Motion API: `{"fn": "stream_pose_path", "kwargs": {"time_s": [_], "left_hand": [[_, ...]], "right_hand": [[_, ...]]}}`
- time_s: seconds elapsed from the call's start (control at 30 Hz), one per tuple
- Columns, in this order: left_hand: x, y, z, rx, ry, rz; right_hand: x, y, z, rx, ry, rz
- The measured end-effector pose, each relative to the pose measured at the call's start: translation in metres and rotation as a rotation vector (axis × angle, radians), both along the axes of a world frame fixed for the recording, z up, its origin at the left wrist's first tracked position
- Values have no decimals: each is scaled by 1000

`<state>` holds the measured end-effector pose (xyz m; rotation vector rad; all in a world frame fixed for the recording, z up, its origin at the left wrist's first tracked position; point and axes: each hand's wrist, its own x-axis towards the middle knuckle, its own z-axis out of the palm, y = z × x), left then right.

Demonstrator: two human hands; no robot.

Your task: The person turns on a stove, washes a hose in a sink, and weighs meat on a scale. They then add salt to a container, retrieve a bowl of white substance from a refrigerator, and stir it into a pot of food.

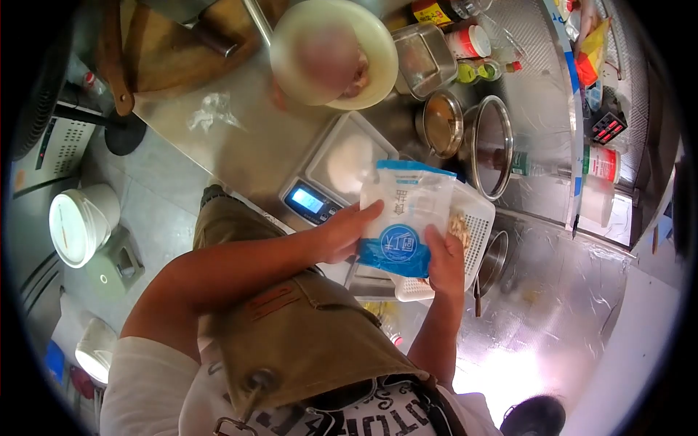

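Observation:
Between my two hands is a blue-and-white bag of salt [407, 200], held above the counter with its printed face towards me. My left hand [345, 231] grips its left edge, thumb on the front. On the opposite side my right hand [446, 260] has hold of the lower right edge, thumb also in front. Just beyond the bag, a digital kitchen scale [309, 203] with a lit display carries a metal tray [336, 134] with white powder in it. Partly behind the bag is a white perforated basket [476, 225] containing pale pieces.
A cream bowl [382, 43] with what looks like meat stands at the back, its view partly blurred. Metal bowls [488, 145], a rectangular metal container [425, 62] and bottles line the right. A cutting board [163, 51] and crumpled plastic [214, 110] are at left.

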<state>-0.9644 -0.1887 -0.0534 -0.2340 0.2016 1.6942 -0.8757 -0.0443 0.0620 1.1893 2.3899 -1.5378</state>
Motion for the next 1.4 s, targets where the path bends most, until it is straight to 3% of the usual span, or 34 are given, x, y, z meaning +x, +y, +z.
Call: {"fn": "stream_pose_path", "kwargs": {"time_s": [0.17,0.57,1.07,1.13,1.27,1.4], "left_hand": [[-5,0,7,18,-81,-10],[2,5,-2,-96,13,-16],[-7,-1,16,-32,-20,-67],[-8,-9,25,-116,108,-18],[-5,0,8,-125,-12,-66],[0,6,0,-146,18,-25]], "right_hand": [[-8,-12,4,54,48,12],[3,-8,-7,17,36,-38],[7,-11,-4,53,28,-4],[8,-8,-4,50,20,-12],[3,-16,-7,12,122,-119],[14,-7,-17,81,15,-94]]}}
